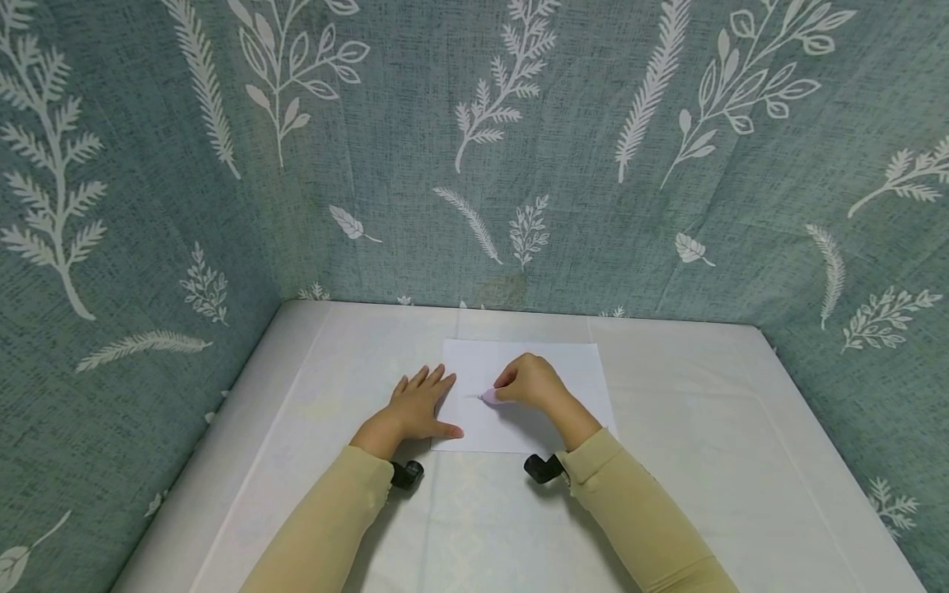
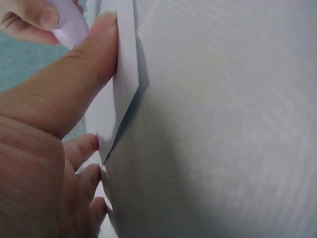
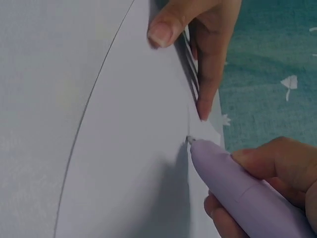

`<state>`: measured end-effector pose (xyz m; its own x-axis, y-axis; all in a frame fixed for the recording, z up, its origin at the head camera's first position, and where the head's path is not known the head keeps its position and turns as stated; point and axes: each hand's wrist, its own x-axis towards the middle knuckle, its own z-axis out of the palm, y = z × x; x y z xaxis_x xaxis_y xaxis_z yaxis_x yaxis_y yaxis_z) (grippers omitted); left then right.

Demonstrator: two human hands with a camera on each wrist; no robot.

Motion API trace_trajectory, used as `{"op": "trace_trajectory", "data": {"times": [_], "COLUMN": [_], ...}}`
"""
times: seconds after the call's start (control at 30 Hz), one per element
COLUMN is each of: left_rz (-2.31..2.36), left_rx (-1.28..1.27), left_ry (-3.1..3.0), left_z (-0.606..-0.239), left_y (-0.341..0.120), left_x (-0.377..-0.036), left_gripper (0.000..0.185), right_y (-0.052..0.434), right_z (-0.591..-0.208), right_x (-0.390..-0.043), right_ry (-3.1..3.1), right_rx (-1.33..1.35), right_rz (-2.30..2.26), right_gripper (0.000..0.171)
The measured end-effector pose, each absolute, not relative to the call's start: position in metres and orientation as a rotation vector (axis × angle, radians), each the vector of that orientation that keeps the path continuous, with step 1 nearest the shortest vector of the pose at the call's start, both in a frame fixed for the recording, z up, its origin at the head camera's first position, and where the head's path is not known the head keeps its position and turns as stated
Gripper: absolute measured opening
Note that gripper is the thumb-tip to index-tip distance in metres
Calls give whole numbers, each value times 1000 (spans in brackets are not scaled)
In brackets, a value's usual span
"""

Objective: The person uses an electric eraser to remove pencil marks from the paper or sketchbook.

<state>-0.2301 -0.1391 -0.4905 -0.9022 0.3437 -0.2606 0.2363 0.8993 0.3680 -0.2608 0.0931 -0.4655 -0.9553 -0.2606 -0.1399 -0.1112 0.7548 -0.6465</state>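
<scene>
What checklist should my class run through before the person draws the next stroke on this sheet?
1. Paper flat on the table: ok.
2. Left hand presses the sheet's left edge: ok.
3. Right hand grips the lilac pen: ok.
4. Pen tip on the paper: ok, it meets the faint line in the right wrist view.
5. Ink flowing: cannot tell.

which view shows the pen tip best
The right wrist view: the lilac pen fills the foreground, its tip touching the white paper at the end of a faint line. The head view shows only a small pink tip under the right hand. The left wrist view catches just a blurred bit of barrel at the top corner.
</scene>
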Motion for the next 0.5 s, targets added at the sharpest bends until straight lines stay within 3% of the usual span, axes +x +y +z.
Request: {"op": "trace_trajectory", "data": {"times": [0.5], "left_rz": [478], "left_rx": [431], "left_ry": [2746], "left_z": [-491], "left_y": [-139], "left_x": [-230], "left_gripper": [104], "right_y": [91], "right_z": [-467], "right_x": [-262], "right_ry": [2750], "right_rx": [-307], "right_rz": [-982], "right_gripper": [11]}}
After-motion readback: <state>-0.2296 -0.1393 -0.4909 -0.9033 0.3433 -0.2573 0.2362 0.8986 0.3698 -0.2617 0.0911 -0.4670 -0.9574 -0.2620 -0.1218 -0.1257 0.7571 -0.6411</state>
